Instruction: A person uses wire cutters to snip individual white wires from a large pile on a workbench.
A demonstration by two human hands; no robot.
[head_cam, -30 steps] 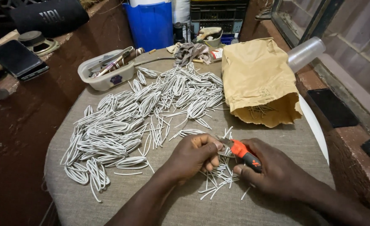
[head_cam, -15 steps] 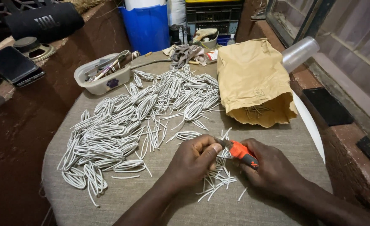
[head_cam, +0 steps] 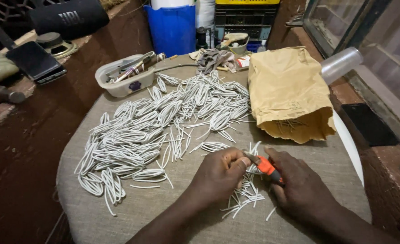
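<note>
Head view shows the pliers [head_cam: 267, 167], orange-handled, gripped in the right hand [head_cam: 299, 187], whose fingers are curled tight around the handles. Just left of the pliers, the left hand [head_cam: 218, 176] is nearly shut, its fingertips pinching a short white wire piece [head_cam: 249, 159] at the pliers' tip. Both hands rest on the cloth-covered table [head_cam: 173, 212], forearms coming in from the lower edge. Compared with half a second before, the hands sit in almost the same place and grip. Below the pliers lies a scatter of cut wire bits [head_cam: 243, 201]. Left of the pliers spreads a big heap of looped white wires [head_cam: 136, 135]. Behind the pliers lies a brown paper bag [head_cam: 286, 86]; far left behind, a plastic tub [head_cam: 123, 81].
</note>
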